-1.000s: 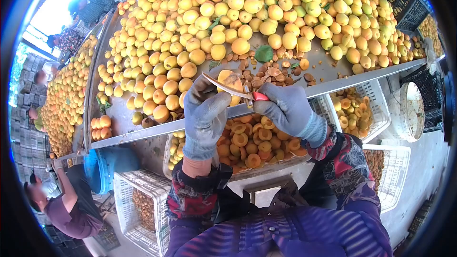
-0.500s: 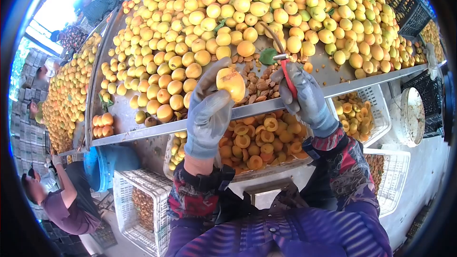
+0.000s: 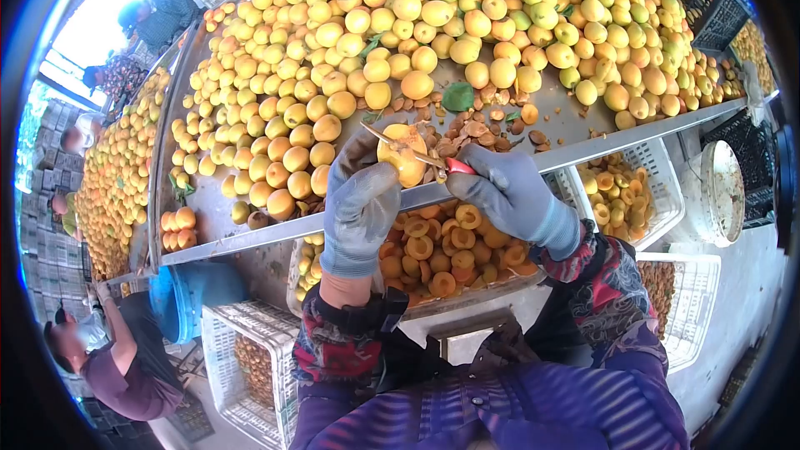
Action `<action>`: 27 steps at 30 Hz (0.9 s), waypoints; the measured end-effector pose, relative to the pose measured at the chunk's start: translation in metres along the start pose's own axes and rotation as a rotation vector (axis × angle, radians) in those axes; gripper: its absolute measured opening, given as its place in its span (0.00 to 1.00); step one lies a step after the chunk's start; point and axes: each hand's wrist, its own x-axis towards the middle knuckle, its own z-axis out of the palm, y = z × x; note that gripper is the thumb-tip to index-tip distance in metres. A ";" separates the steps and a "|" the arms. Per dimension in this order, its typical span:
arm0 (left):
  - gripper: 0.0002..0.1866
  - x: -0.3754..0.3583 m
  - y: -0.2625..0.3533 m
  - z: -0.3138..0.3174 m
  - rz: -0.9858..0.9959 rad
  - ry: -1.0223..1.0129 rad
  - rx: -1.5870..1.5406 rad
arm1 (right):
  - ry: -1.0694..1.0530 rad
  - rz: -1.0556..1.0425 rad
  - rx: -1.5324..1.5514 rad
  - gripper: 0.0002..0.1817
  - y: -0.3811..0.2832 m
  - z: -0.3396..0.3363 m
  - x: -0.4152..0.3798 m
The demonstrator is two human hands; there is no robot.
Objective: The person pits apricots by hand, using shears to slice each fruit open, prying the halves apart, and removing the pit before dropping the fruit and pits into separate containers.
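Note:
In my gloved left hand an apricot is pinched between thumb and fingers. My right hand, also gloved, is wrapped round the red handle of a small curved knife. Its narrow blade lies across the front of the apricot. Both hands are over the metal table's front rim. Just behind them are loose brown apricot pits and a green leaf. Below the hands, a crate holds split apricot halves.
A big heap of whole apricots covers the table. White crates stand below at left and right, beside a blue bucket and a white bucket. A person sits at lower left, near another heaped table.
My right hand has moved left and turned, bringing the knife blade from upright onto the apricot. My left hand still holds the apricot in nearly the same place.

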 end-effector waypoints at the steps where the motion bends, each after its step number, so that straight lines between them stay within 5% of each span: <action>1: 0.28 -0.001 -0.002 -0.001 -0.002 0.005 -0.029 | 0.000 0.001 0.000 0.16 0.000 0.000 0.000; 13: 0.28 -0.010 0.012 0.011 0.025 0.025 -0.037 | 0.174 0.027 -0.168 0.15 0.022 0.007 0.005; 16: 0.28 -0.007 0.013 0.010 0.076 0.041 -0.026 | 0.248 0.363 0.666 0.14 0.024 -0.003 0.012; 20: 0.28 0.001 0.002 -0.003 0.065 0.116 0.230 | 0.181 0.441 0.686 0.14 -0.007 -0.003 0.016; 24: 0.28 0.003 -0.004 0.009 0.107 0.045 0.512 | 0.224 0.296 0.801 0.13 -0.007 0.023 0.023; 27: 0.29 0.003 -0.005 0.010 0.085 0.003 0.540 | 0.225 0.191 0.573 0.13 0.012 0.025 0.028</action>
